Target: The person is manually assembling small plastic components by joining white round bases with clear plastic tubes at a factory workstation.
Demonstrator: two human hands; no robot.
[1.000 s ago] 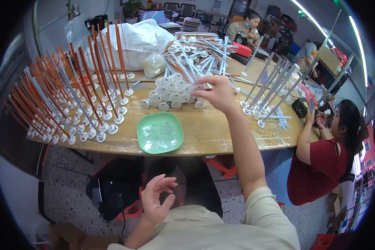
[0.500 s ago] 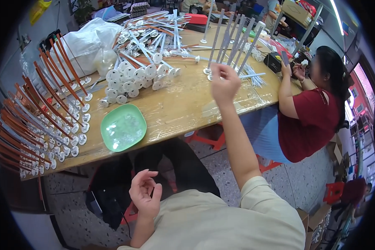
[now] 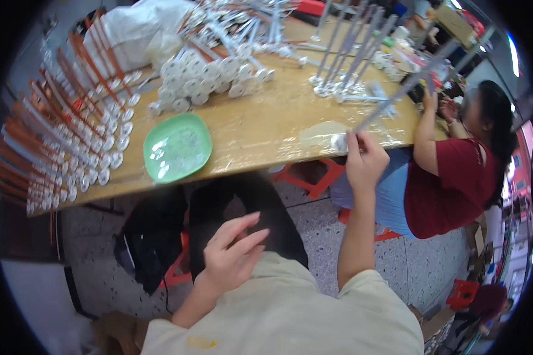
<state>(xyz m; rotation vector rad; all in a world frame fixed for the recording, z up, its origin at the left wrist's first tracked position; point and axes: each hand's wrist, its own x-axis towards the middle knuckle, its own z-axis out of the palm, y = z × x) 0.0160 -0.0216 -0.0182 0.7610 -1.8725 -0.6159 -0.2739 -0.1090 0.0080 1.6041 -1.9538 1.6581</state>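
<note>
The wooden table (image 3: 260, 124) spans the upper half of the view, beyond both hands, with its near edge just past the right hand (image 3: 365, 158). A person in a red top (image 3: 450, 177) sits to the right of the right hand, close beside that forearm, with both hands raised at the table's right end.

A white plastic bag (image 3: 139, 26) lies at the far left of the table, well apart from either hand. Rows of orange-and-grey rods (image 3: 65, 118) on white round bases stand along the table's left side, far to the left of the left hand (image 3: 231, 257). A cluster of white round bases (image 3: 204, 77) lies on the table middle, up and left of the right hand. A group of upright grey rods (image 3: 349, 56) stands directly beyond the right hand.

A green tray (image 3: 177, 147) rests near the table's front edge, above the left hand and well left of the right hand.

The right hand is closed on one grey rod (image 3: 391, 100), fingers wrapped at its lower end near the white base (image 3: 339, 142), just over the table's front edge. The rod slants up and to the right from the hand.

The left hand is held above the lap, fingers spread and loosely curled, holding nothing and touching nothing.
</note>
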